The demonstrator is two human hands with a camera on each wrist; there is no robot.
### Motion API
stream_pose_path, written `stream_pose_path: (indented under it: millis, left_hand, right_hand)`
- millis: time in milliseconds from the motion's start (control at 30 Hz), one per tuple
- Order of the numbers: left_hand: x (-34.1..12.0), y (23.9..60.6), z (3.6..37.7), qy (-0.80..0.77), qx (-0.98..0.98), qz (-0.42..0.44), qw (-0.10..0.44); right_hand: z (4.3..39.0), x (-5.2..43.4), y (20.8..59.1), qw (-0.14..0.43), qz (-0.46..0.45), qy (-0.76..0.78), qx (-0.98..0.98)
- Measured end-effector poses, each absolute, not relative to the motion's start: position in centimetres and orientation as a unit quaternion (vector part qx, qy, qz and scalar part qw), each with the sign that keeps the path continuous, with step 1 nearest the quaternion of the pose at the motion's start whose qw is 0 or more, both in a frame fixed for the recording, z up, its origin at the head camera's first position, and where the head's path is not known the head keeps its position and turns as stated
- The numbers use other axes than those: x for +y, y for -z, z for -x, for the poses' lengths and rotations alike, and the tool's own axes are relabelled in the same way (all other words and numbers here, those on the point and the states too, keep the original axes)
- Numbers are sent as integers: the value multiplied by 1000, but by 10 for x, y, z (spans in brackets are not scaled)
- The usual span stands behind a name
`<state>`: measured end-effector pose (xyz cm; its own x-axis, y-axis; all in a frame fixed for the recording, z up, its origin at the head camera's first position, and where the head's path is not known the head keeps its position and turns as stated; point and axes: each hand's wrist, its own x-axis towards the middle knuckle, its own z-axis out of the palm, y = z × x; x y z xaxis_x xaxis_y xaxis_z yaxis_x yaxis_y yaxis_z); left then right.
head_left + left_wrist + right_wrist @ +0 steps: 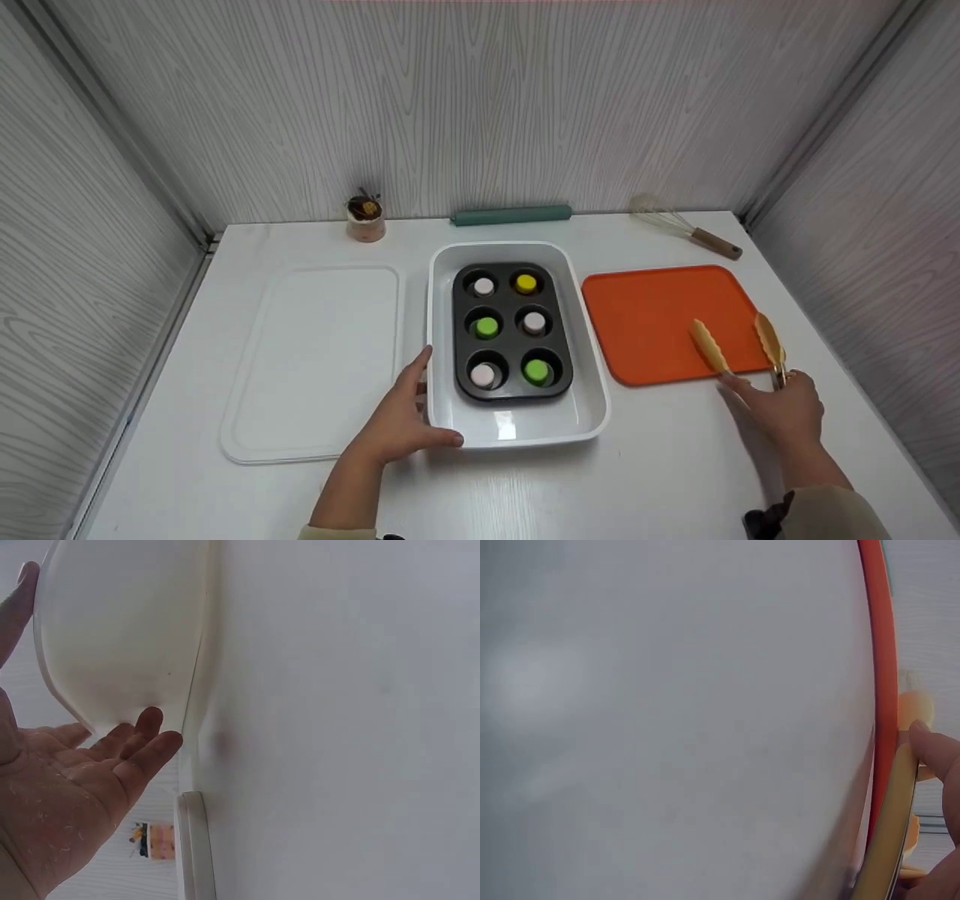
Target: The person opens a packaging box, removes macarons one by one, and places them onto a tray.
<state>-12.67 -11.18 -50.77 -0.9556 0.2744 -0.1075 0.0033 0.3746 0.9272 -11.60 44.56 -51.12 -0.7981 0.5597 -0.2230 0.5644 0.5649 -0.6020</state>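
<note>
We watch the left hand [397,420], fingers spread wide, touching the white tray [555,421] at its near-left corner. Our right hand [787,409] curls round the yellow tongs [709,347], arms splayed by the orange board's [652,322] near-right corner. In the white tray, we see a muffin tin [511,343] holding small round pieces [486,327].

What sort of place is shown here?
Probably a booth-like workspace for kitchen work: pale panels stand behind and beside the white table, which bears a whisk and a muffin tin in a tray.
</note>
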Motion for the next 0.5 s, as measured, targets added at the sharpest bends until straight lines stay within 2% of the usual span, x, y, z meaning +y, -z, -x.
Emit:
stream_pose_path:
  millis: [233, 500]
  left_hand:
    - [-115, 510, 125, -584, 796, -92, 126]
    - [-119, 514, 127, -619, 766, -108, 133]
  right_hand:
    - [112, 441, 511, -27, -312, 368, 875]
    - [115, 410, 489, -72, -240, 383, 889]
